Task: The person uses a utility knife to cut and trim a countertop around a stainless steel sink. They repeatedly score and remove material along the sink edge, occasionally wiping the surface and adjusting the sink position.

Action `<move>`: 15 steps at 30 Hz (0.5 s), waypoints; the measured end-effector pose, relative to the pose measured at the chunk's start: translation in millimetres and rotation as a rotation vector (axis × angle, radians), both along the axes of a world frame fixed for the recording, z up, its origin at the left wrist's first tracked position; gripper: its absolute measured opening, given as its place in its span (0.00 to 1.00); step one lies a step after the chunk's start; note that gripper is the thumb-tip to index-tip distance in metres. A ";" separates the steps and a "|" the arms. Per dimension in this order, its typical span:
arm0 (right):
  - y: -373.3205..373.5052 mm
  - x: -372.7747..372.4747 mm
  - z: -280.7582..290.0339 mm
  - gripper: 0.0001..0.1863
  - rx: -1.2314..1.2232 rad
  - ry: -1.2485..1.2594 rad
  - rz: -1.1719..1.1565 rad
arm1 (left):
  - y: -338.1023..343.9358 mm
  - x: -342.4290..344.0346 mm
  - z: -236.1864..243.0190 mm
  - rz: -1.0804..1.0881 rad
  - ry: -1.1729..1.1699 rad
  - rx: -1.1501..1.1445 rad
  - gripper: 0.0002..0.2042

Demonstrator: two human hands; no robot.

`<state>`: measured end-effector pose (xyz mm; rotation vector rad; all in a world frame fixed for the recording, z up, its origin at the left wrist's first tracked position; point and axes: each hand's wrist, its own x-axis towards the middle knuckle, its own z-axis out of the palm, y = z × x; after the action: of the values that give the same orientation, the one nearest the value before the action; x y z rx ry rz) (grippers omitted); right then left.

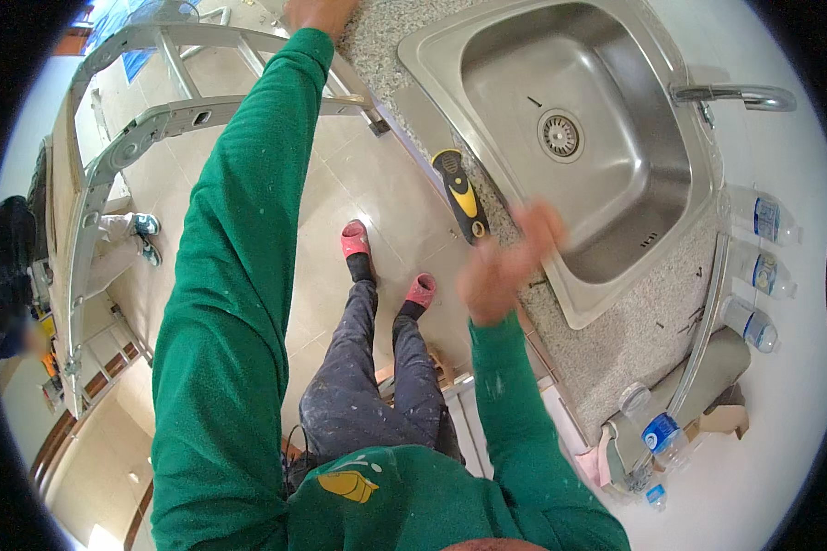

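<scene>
My right hand is smeared by motion over the front rim of the stainless steel sink. Its fingers are too blurred to read. Beside it, on the counter's front edge, lies a putty knife with a black and yellow handle; a flat grey part at its far end looks like the blade. My left hand reaches far out above the speckled stone counter. The upper picture edge cuts off its fingers, so what it touches is hidden.
An aluminium ladder stands at the left, with a person's legs beyond it. A chrome faucet rises behind the sink. Several plastic bottles and a rolled grey-green sheet are along the wall. Dark debris dots the counter.
</scene>
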<state>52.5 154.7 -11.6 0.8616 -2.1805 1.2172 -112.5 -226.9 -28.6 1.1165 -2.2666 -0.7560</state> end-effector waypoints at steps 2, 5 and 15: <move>-31.3 0.4 4.5 0.24 -0.064 -0.046 0.044 | -20.2 12.9 -8.9 0.019 0.075 -0.075 0.23; -30.6 4.1 0.3 0.25 -0.052 -0.170 0.052 | -31.5 21.9 -4.5 0.019 0.028 -0.054 0.24; -44.7 -4.9 4.9 0.24 -0.152 -0.191 -0.010 | -26.7 21.1 8.4 0.064 0.004 -0.026 0.25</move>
<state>47.6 110.0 -6.7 0.6967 -2.1996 1.4923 -91.4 -253.6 -20.2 1.1689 -2.2198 -0.7014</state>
